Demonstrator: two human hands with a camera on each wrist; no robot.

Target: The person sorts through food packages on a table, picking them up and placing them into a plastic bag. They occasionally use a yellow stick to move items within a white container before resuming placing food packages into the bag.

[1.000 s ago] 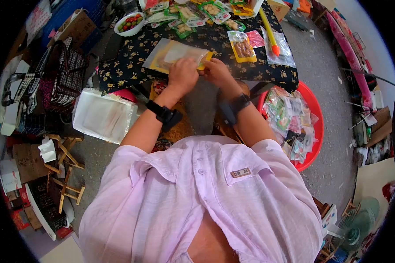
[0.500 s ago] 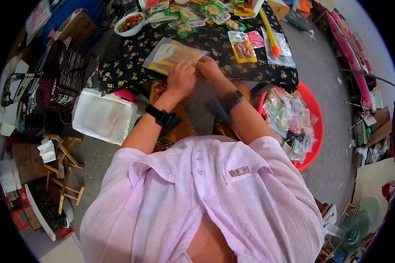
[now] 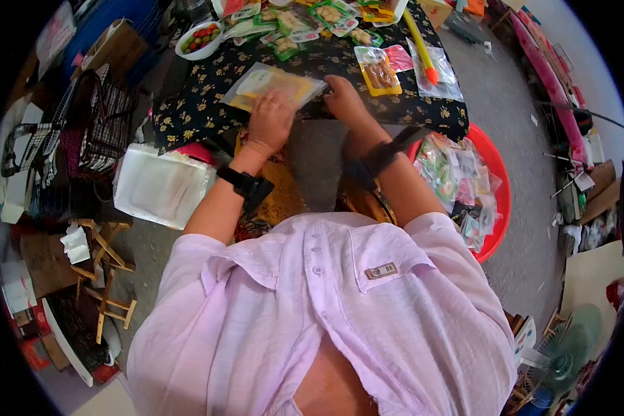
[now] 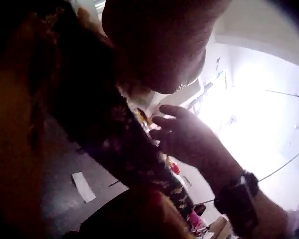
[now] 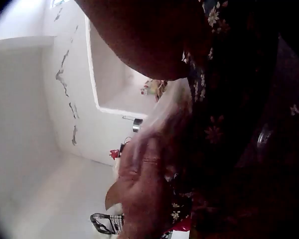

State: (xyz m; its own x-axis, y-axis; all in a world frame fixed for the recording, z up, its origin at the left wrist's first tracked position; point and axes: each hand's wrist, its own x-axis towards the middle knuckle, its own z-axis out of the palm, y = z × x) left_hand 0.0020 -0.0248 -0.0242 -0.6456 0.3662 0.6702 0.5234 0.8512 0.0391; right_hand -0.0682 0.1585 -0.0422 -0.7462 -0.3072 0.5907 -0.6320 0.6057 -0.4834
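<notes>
My left hand (image 3: 270,121) rests on a clear bag (image 3: 247,84) with yellow on it, lying on the black flowered cloth (image 3: 208,90), while my right hand (image 3: 347,102) is at the bag's right corner, and I cannot tell whether it touches. Beyond them lie green packets (image 3: 286,47), with a white bowl (image 3: 181,51) of red and green fruit to the left and, to the right, a yellow-edged packet (image 3: 379,71) near a yellow stick (image 3: 417,43) with an orange tip. Below the table's right side, a red basin (image 3: 504,201) holds many wrappers (image 3: 457,173).
</notes>
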